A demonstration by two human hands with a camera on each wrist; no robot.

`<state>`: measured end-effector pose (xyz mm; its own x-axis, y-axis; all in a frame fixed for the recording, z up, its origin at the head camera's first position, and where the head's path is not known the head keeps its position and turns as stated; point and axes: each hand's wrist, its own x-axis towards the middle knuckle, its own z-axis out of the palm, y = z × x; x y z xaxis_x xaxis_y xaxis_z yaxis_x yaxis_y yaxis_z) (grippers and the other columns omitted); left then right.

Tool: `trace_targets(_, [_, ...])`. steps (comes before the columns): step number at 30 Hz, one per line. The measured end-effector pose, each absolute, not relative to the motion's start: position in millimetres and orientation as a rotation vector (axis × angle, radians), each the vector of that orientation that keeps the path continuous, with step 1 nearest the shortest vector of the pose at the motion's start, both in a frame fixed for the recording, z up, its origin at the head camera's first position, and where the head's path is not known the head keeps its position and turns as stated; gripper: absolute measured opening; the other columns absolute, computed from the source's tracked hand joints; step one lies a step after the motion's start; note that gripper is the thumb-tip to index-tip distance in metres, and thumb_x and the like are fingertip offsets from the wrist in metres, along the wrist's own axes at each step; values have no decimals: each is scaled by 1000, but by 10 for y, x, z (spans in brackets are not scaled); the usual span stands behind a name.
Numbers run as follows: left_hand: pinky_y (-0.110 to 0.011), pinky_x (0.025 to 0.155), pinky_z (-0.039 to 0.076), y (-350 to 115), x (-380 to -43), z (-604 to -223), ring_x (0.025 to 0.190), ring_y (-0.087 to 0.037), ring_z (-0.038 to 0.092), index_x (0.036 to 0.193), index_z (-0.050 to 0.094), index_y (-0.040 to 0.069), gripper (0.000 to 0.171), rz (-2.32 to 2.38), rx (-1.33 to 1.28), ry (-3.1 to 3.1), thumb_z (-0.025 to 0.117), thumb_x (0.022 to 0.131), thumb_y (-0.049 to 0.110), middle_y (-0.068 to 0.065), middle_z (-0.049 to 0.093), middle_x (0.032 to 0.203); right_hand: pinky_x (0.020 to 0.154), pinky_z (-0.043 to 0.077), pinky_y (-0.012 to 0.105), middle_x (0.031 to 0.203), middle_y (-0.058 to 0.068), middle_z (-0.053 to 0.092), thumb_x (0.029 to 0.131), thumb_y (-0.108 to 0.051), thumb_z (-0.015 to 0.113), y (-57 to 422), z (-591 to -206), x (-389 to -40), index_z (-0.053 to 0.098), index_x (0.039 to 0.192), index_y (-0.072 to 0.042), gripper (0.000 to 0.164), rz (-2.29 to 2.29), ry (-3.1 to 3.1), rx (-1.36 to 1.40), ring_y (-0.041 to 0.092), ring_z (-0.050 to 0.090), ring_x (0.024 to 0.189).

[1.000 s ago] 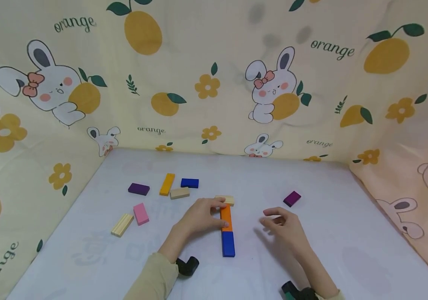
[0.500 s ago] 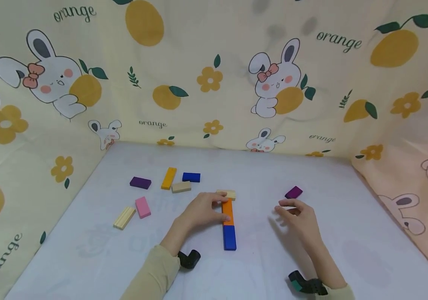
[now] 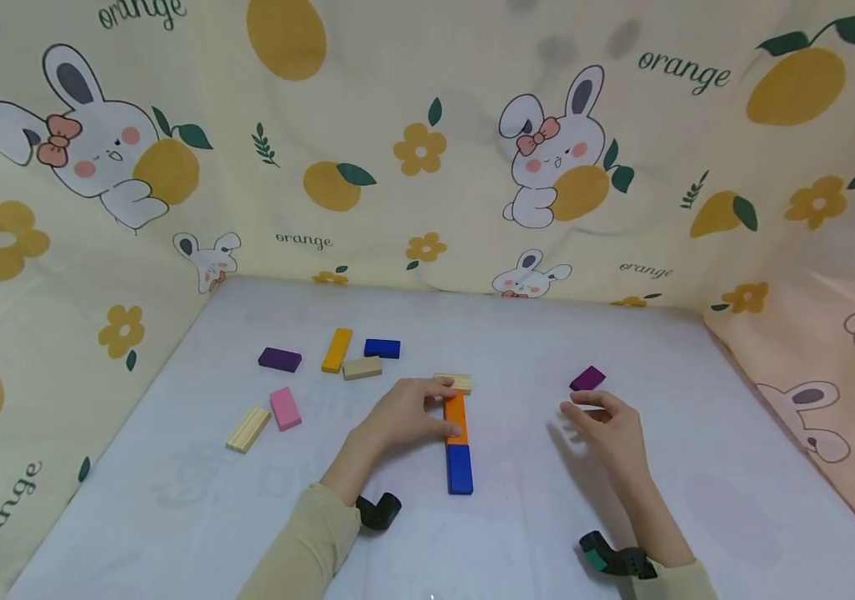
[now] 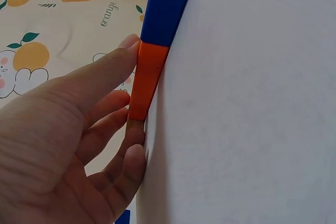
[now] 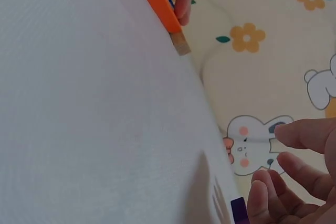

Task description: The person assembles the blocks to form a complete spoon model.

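In the head view my left hand (image 3: 397,412) is at an orange block (image 3: 456,408), thumb near its front end and fingertips near its far end. A blue block (image 3: 460,471) lies end to end with the orange one on the near side, and a light wooden block (image 3: 462,384) lies crosswise at the far end, partly hidden by my fingers. The left wrist view shows the thumb at the seam between the orange block (image 4: 149,80) and the blue block (image 4: 168,9). My right hand (image 3: 611,433) holds nothing, fingers loosely bent, just short of a purple block (image 3: 587,378).
Left of centre on the white table (image 3: 532,517) lie a dark purple block (image 3: 280,359), a yellow block (image 3: 337,350), a second blue block (image 3: 382,348), a beige block (image 3: 362,368), a pink block (image 3: 286,408) and a ridged wooden block (image 3: 248,429). A patterned cloth (image 3: 367,100) stands behind.
My right hand has moved right and away from me, towards the purple block. The left hand stays at the orange block. The head view has tilted slightly downward.
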<state>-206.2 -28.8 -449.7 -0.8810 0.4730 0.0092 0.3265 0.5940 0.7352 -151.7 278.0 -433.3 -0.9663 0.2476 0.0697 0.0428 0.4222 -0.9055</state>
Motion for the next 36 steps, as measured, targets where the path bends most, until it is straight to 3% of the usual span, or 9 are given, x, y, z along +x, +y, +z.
trace_targets(8, [-28, 98, 45, -299, -2098, -4490, 122, -13, 54, 133, 64, 18, 58, 1155, 720, 2630, 81, 82, 40, 8, 50, 143, 73, 56, 29, 95, 1, 72, 87, -20, 78, 2807, -4209, -1559, 65, 113, 5, 40, 2025, -2207, -324, 19, 66, 88])
trace_targets(21, [-27, 98, 45, -300, -2071, -4509, 124, -13, 52, 131, 65, 18, 58, 1166, 717, 2627, 81, 81, 42, 9, 51, 143, 71, 55, 25, 98, -5, 69, 87, -24, 77, 3346, -4199, -1731, 61, 121, 6, 48, 1856, -2360, -244, 16, 66, 82])
trace_targets(27, [-28, 98, 45, -305, -2076, -4502, 122, -13, 53, 132, 65, 18, 58, 1157, 725, 2633, 80, 82, 41, 9, 50, 144, 73, 56, 26, 117, 4, 66, 86, -25, 79, 3578, -4216, -1881, 64, 123, -3, 46, 1676, -2513, -124, 11, 66, 87])
trace_targets(31, [-28, 99, 44, -308, -2071, -4498, 123, -13, 53, 132, 65, 18, 57, 1160, 729, 2635, 80, 82, 40, 8, 50, 144, 75, 57, 30, 130, 15, 58, 84, -30, 80, 3598, -4215, -1937, 57, 132, 0, 61, 1661, -2584, -158, 14, 66, 87])
trace_targets(36, [-29, 99, 44, -296, -2061, -4494, 125, -14, 52, 131, 65, 18, 56, 1163, 741, 2637, 81, 82, 40, 8, 51, 142, 76, 55, 27, 141, 23, 47, 84, -35, 79, 3614, -4262, -2018, 45, 142, 3, 77, 1619, -2694, -203, 12, 60, 88])
